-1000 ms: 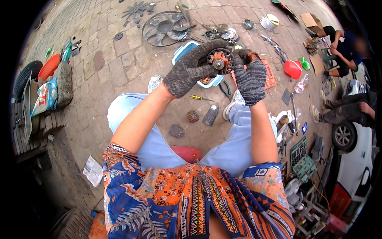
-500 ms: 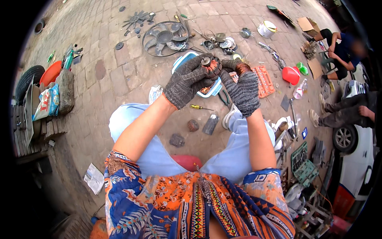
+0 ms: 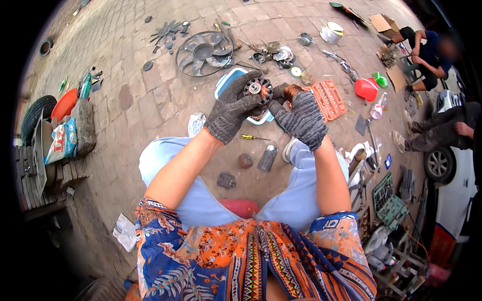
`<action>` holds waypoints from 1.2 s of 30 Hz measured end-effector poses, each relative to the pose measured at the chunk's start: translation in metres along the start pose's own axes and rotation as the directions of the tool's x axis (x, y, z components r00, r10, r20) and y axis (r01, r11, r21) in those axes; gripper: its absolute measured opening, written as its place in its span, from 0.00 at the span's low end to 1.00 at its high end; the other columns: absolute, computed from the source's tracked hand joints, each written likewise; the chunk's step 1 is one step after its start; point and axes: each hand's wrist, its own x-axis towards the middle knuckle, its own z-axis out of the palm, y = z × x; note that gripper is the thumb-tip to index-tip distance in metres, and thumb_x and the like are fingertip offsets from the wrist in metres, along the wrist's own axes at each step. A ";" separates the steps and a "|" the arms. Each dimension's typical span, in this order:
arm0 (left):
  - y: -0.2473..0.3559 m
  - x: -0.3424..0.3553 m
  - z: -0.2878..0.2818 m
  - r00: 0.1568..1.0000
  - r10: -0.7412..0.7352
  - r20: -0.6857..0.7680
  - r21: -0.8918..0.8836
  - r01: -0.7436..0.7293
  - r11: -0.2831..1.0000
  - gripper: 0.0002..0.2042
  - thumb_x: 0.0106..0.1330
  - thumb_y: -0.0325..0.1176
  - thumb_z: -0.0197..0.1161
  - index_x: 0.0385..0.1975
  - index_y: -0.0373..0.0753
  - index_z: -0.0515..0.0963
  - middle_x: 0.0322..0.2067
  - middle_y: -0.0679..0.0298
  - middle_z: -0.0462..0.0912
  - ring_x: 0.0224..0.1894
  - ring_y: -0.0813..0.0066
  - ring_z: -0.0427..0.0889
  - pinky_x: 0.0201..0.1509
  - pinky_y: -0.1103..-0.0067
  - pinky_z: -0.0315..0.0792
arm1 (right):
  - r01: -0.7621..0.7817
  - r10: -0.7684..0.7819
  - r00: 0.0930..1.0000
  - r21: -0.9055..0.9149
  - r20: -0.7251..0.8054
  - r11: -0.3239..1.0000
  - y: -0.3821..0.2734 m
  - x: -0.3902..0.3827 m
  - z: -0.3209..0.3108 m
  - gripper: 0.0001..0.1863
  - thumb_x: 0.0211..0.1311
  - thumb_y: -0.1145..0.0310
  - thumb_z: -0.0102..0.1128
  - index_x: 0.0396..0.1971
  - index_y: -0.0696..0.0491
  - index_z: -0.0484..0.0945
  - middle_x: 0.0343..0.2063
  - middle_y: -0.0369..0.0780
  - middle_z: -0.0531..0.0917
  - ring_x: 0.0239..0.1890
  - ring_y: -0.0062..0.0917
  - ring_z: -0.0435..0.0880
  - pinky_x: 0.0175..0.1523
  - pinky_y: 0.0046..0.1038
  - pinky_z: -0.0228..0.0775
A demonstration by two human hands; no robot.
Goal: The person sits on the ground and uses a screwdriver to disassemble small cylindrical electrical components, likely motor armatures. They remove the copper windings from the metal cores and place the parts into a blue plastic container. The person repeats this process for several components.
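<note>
My gloved left hand is closed around a round motor rotor with dark fins, copper-coloured windings and a metal shaft end. Close to its right, my gloved right hand is curled, with copper-coloured wire at its fingers; how that wire is held is partly hidden. Both hands are over a blue-and-white plastic tub, which they partly cover. Under them on the paving lie a yellow screwdriver, a small rusty cylindrical part and a dark metal plate.
An orange socket case, red container, fan and white bucket lie ahead. Two people and a white car are rightward, with a green tool case. Tyre and orange basin lie left.
Both hands with the rotor have come lower in the picture than a second ago. The rotor has turned in my left hand, and my right hand's fingers sit slightly apart from its face.
</note>
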 end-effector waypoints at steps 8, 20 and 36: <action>-0.021 0.004 -0.011 0.987 0.066 -0.145 0.273 -0.024 0.962 0.18 0.66 0.43 0.54 0.50 0.39 0.73 0.36 0.66 0.79 0.29 0.82 0.73 0.27 0.83 0.66 | -0.028 0.026 0.999 0.056 0.031 0.998 0.004 -0.001 0.004 0.14 0.51 0.61 0.64 0.33 0.55 0.80 0.26 0.45 0.83 0.29 0.30 0.83 0.37 0.29 0.73; -0.004 -0.003 -0.002 0.975 0.092 0.203 0.679 -0.207 0.704 0.28 0.57 0.35 0.66 0.57 0.37 0.67 0.51 0.61 0.74 0.52 0.74 0.73 0.59 0.76 0.67 | -0.113 0.140 0.973 0.147 -0.184 0.983 -0.001 0.006 -0.006 0.12 0.54 0.68 0.63 0.35 0.59 0.79 0.29 0.44 0.83 0.33 0.25 0.82 0.42 0.25 0.72; 0.001 0.006 -0.022 0.983 0.025 -0.183 -0.121 -0.047 0.992 0.20 0.61 0.26 0.58 0.54 0.35 0.69 0.47 0.58 0.77 0.45 0.66 0.80 0.43 0.77 0.79 | -0.164 0.156 0.977 0.044 0.147 0.986 0.012 -0.004 -0.037 0.16 0.57 0.64 0.62 0.40 0.58 0.79 0.33 0.44 0.83 0.36 0.23 0.82 0.45 0.25 0.72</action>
